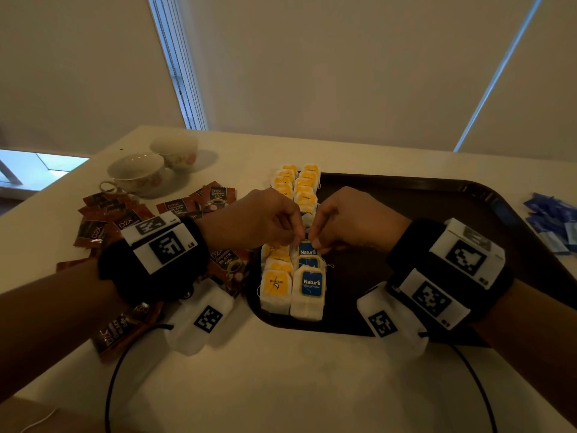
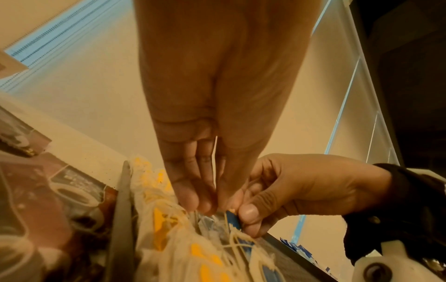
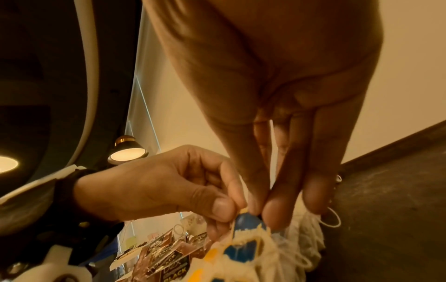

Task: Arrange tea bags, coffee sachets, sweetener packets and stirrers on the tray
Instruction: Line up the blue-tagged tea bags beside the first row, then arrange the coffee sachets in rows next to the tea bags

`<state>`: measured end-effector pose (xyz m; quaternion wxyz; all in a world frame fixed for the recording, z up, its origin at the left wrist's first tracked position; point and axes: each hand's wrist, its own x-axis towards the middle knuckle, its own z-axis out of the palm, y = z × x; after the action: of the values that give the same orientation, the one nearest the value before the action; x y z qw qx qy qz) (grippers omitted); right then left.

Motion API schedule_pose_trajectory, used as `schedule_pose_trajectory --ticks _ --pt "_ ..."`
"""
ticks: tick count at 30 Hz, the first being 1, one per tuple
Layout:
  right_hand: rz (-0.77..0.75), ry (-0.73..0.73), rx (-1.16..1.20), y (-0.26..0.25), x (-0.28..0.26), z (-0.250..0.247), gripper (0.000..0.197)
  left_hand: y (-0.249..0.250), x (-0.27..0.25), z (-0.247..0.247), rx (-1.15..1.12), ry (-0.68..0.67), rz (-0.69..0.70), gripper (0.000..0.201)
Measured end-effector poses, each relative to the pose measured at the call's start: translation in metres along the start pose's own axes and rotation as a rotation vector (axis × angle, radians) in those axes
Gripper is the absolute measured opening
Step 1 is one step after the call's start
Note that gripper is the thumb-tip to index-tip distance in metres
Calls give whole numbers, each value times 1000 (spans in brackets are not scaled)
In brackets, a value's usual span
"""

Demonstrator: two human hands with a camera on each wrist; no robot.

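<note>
"Natur's" on blue tea-bag tags (image 1: 311,283); "D2X BLACK Coffee" on brown coffee sachets (image 1: 214,197).

both forearms come in from the near edge, black straps with white marker blocks on each wrist. left hand (image 1: 265,218) and right hand (image 1: 346,218) meet knuckle to knuckle in the middle, fingers pointing down, thumb and fingertips of each pinched tight on one blue tea bag tag (image 1: 307,248)
</note>
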<state>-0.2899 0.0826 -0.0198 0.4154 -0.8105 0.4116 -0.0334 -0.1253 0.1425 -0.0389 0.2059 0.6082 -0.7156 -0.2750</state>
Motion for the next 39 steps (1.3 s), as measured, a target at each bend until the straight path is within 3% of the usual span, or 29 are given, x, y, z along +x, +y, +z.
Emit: schedule_pose_trajectory --ticks 5,10,15,17,20,23,25,27,35,37,39 --pt "0 -32 -27 1 2 0 6 4 -2 -5 71 29 5 8" --pt "-13 6 -54 3 -4 -7 5 10 -13 -33 87 175 1 6" --pt "-82 84 -29 -4 -28 -19 4 8 -38 -81 281 321 -80 7" --pt "-121 62 -48 -4 -41 -22 7 -1 -49 -98 340 261 -165 11" --pt "-126 8 -38 1 -58 -26 15 -10 -68 -103 430 -21 -342 22" --pt "-130 -50 -19 6 -70 -32 55 -14 -77 -82 552 -250 -477 58" --pt "-150 -70 -40 11 -75 -35 85 -17 -76 -66 626 -299 -544 81" --pt "-158 -80 -38 15 -79 -37 92 -20 -71 -54 660 -302 -580 87" --pt "-149 -52 26 22 -93 -45 86 -31 -41 -44 696 -216 -660 80" --pt "-148 -33 38 24 -93 -44 84 -32 -35 -47 629 -193 -660 60" --pt "-146 -12 59 25 -93 -43 69 -33 -29 -51 581 -149 -660 35"
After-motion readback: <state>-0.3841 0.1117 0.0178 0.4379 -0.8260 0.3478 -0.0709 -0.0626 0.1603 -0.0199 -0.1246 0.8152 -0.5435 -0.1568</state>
